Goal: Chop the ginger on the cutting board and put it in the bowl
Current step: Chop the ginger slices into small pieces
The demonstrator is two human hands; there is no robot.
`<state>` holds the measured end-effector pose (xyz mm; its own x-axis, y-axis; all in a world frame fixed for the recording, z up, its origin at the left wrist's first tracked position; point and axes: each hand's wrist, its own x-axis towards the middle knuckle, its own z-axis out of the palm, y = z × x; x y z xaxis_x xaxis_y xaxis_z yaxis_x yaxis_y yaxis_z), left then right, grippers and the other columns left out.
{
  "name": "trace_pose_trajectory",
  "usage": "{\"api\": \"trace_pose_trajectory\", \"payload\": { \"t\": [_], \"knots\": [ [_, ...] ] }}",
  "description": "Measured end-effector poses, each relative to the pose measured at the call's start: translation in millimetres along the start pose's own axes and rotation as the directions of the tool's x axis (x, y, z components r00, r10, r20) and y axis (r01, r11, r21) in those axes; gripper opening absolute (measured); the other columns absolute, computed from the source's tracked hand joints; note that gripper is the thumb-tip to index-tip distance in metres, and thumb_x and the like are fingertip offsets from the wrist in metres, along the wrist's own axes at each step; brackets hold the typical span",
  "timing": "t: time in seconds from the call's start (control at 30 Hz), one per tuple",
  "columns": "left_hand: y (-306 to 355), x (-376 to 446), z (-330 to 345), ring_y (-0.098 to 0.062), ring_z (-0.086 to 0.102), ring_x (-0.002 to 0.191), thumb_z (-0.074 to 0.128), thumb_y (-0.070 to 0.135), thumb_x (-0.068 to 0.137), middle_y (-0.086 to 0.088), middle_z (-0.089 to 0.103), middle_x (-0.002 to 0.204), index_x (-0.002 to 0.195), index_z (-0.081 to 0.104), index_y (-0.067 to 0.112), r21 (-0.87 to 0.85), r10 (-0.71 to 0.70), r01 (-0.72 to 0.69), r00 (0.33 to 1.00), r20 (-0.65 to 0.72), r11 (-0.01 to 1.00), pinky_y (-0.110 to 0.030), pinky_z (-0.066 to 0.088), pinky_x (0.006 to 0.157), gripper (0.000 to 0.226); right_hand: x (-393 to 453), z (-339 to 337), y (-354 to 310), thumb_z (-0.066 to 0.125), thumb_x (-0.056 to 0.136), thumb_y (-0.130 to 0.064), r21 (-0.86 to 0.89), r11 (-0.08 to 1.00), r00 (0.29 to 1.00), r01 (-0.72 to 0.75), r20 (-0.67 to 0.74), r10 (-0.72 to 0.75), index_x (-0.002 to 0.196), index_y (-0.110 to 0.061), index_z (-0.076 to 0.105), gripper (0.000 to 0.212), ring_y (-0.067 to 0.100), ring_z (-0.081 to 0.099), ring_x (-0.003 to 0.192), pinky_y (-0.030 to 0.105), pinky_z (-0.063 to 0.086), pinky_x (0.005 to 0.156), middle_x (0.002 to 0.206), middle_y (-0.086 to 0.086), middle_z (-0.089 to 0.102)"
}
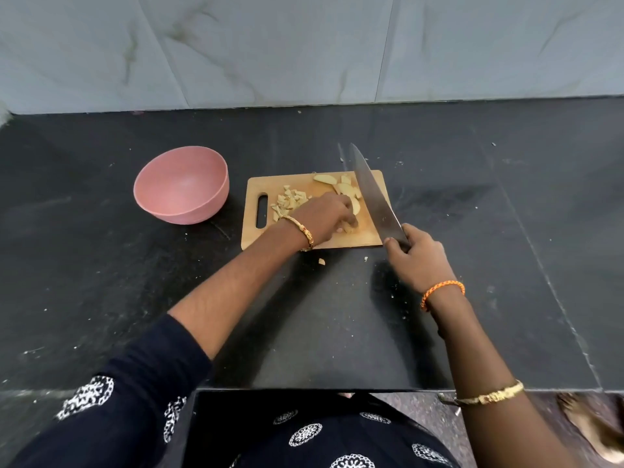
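Observation:
A small wooden cutting board (366, 236) lies on the black counter. Chopped ginger bits (288, 201) are piled on its left half, and larger ginger slices (337, 184) lie at its far right. My left hand (326, 214) rests on the board with its fingers curled on a ginger slice (355, 207). My right hand (417, 256) grips the handle of a large knife (371, 194), whose blade is raised above the board's right edge, tip pointing away from me. A pink bowl (182, 185) stands empty to the left of the board.
The black stone counter (101, 282) meets a grey marble-tiled wall (270, 45) at the back, and its front edge runs near my body. Two stray ginger bits (321, 261) lie on the counter just in front of the board.

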<state>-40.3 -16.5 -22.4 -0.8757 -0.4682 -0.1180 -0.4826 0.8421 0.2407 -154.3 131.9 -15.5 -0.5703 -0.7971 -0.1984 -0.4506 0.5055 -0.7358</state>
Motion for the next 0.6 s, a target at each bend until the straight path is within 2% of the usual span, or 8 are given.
{"api": "trace_pose_trajectory", "payload": {
  "t": [0.1,0.2,0.27,0.37,0.43,0.53,0.6],
  "knots": [
    [0.8,3.2,-3.1,-0.026,0.055,0.103,0.058,0.01,0.088,-0.01,0.059,0.112,0.112,0.067,0.012,0.006,-0.024,0.024,1.0,-0.006,1.0,-0.035,0.046,0.083,0.025,-9.3,0.8,5.1,0.049,0.092,-0.021,0.003,1.0,1.0,-0.013,0.027,0.013,0.068,-0.019,0.048,0.024,0.015,0.048,0.065,0.029,0.031,0.057,0.061,-0.005,0.051],
    [10.2,1.1,2.9,-0.026,0.056,0.099,0.059,0.02,0.089,-0.011,0.06,0.106,0.106,0.069,0.006,-0.059,-0.177,0.172,0.98,-0.096,0.983,-0.033,0.044,0.082,0.024,-21.7,1.0,11.1,0.048,0.093,-0.022,0.012,1.0,0.999,-0.023,0.036,0.023,0.081,-0.012,0.054,0.017,0.009,0.05,0.062,0.024,0.034,0.052,0.063,-0.002,0.056],
    [18.3,-3.3,14.3,-0.026,0.057,0.094,0.061,0.022,0.088,-0.011,0.059,0.099,0.098,0.07,0.004,-0.15,-0.305,0.279,0.93,-0.203,0.949,-0.034,0.046,0.082,0.023,-28.3,3.5,14.5,0.047,0.094,-0.023,0.02,0.999,0.998,-0.037,0.052,0.036,0.083,-0.009,0.055,0.019,0.019,0.053,0.064,0.026,0.039,0.054,0.066,0.007,0.059],
    [27.2,-9.7,28.9,-0.024,0.055,0.092,0.064,0.021,0.086,-0.011,0.059,0.097,0.096,0.072,0.005,-0.326,-0.47,0.371,0.825,-0.314,0.87,-0.031,0.044,0.082,0.02,-30.9,12.6,15.6,0.045,0.095,-0.028,-0.011,0.999,0.996,-0.044,0.077,0.045,0.071,-0.011,0.044,0.03,0.028,0.049,0.066,0.033,0.04,0.059,0.064,0.01,0.055],
    [28.6,-10.8,34.2,-0.023,0.055,0.092,0.065,0.017,0.085,-0.011,0.06,0.097,0.1,0.071,0.007,-0.435,-0.536,0.38,0.778,-0.327,0.817,-0.026,0.04,0.08,0.019,-29.0,17.7,14.4,0.043,0.096,-0.032,-0.048,0.998,0.996,-0.037,0.079,0.041,0.071,-0.013,0.042,0.031,0.031,0.052,0.067,0.036,0.045,0.063,0.065,0.009,0.054],
    [26.6,-11.0,38.6,-0.017,0.054,0.09,0.064,0.009,0.085,-0.009,0.061,0.096,0.105,0.07,0.007,-0.552,-0.582,0.355,0.751,-0.311,0.754,-0.017,0.035,0.077,0.02,-23.8,20.1,10.4,0.04,0.097,-0.034,-0.087,0.996,0.997,-0.006,0.08,0.013,0.082,-0.014,0.049,0.026,0.034,0.056,0.074,0.04,0.05,0.069,0.072,0.011,0.058],
    [23.6,-11.2,39.6,-0.018,0.057,0.088,0.066,0.007,0.083,-0.008,0.064,0.094,0.103,0.071,0.006,-0.599,-0.592,0.335,0.747,-0.303,0.728,-0.021,0.042,0.079,0.02,-20.7,19.9,6.7,0.038,0.097,-0.034,-0.115,0.993,0.996,0.014,0.088,-0.004,0.092,-0.016,0.053,0.024,0.035,0.057,0.079,0.04,0.051,0.072,0.078,0.013,0.061]
  ]
}}
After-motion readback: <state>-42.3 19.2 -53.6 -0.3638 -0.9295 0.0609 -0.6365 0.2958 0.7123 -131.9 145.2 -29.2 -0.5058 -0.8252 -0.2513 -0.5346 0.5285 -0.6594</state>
